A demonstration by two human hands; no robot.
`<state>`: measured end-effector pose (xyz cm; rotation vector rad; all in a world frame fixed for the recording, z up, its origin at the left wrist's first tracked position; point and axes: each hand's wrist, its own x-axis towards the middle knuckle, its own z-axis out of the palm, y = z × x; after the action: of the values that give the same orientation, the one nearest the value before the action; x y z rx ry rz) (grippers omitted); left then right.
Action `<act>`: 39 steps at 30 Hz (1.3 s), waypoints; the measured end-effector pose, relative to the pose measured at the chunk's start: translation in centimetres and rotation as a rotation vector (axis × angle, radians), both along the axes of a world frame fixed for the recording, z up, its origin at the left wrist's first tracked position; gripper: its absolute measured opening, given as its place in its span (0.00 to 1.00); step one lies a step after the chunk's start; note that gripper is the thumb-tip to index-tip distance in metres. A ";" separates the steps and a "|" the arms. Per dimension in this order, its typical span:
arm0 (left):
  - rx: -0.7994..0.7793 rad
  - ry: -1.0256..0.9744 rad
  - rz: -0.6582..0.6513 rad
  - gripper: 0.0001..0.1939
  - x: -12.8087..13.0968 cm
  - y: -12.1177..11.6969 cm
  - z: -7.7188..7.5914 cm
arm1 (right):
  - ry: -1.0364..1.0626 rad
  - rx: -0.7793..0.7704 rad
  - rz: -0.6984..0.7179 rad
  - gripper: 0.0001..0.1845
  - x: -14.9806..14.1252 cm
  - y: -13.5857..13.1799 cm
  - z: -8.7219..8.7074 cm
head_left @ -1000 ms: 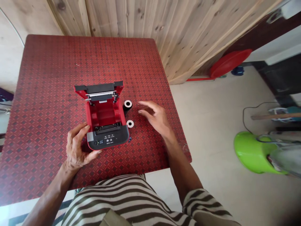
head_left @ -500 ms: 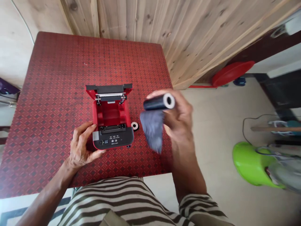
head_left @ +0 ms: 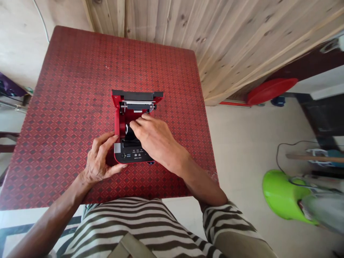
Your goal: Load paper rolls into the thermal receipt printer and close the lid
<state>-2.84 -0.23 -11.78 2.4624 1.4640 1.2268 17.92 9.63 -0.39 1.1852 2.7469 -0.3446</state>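
Head view: your left hand (head_left: 100,159) grips the red-and-black printer (head_left: 131,154) at its front left corner, thumb in front, fingers along the side. Your right hand (head_left: 156,138) grasps the black roll (head_left: 129,134), fingertips partly hidden. Roll's inside the open bay (head_left: 130,117), lid (head_left: 137,95) up, printer on the patterned table (head_left: 172,79).

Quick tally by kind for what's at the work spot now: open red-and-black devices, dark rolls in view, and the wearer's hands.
Red-and-black device: 1
Dark roll: 1
Hands, left hand and right hand: 2
Total: 4
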 end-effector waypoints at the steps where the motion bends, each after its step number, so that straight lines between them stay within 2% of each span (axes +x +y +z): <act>1: 0.004 -0.002 -0.003 0.44 0.0 0.0 0.0 | -0.018 -0.022 0.005 0.18 -0.2 0.3 0.0; 8: -0.008 -0.002 -0.013 0.44 0.0 0.0 0.1 | -0.076 -0.066 -0.005 0.22 -0.8 1.5 -0.3; 14: -0.010 -0.013 -0.016 0.44 -0.1 0.1 -0.2 | -0.010 -0.065 0.002 0.20 -0.7 1.5 -0.4; 16: -0.014 -0.020 -0.021 0.45 -0.1 0.1 -0.2 | 0.067 -0.078 0.025 0.20 0.2 1.5 -0.2; 20: -0.034 -0.031 -0.027 0.44 -0.1 0.0 0.3 | 0.359 -0.147 0.167 0.21 2.8 0.6 0.2; 23: -0.092 -0.055 -0.037 0.42 -0.3 0.0 1.3 | 0.544 -0.162 0.203 0.21 4.5 -0.8 0.1; 26: -0.125 -0.089 -0.042 0.41 -0.7 0.3 2.7 | 0.610 -0.098 0.194 0.16 5.0 -1.9 -0.5; 30: -0.102 -0.170 -0.041 0.39 -1.1 2.6 4.8 | 0.651 0.048 0.174 0.11 4.6 -2.6 -1.5; 35: 0.035 -0.174 -0.017 0.40 -0.1 7.9 7.5 | 0.697 0.141 0.120 0.12 4.5 -3.1 -2.3; 37: -0.053 -0.180 -0.040 0.40 0.5 9.6 8.3 | 0.707 0.177 0.096 0.10 4.5 -3.5 -2.5; 39: -0.141 -0.168 -0.117 0.39 1.0 10.5 8.8 | 0.716 0.220 0.078 0.08 4.5 -3.9 -2.6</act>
<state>-1.88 10.31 -2.95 2.2582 1.2980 1.2289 22.44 5.71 -2.94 1.1650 3.5113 -0.5605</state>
